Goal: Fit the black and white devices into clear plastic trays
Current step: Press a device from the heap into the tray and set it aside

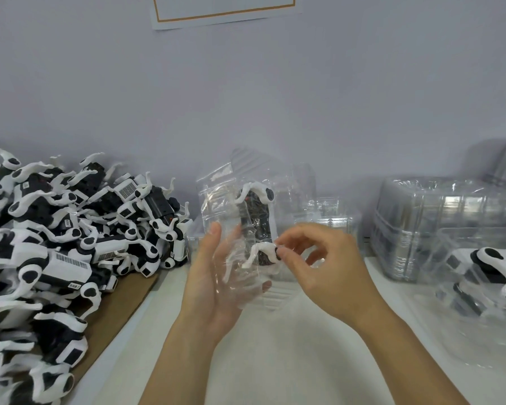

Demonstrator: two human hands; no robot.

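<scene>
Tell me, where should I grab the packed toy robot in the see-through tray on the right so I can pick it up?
Probably best to hold the packed tray itself, by its two long outer edges, coming down from above. The device inside lies flat, and its thin white legs look bendy, so pinching those could pull it out. The tray's rim looks stiffer, and both hands are busy now.

Two hands (216, 276); one tray (246, 200) held; two devices (254, 217) in trays; loose devices (56, 244) perhaps dozens.
</scene>
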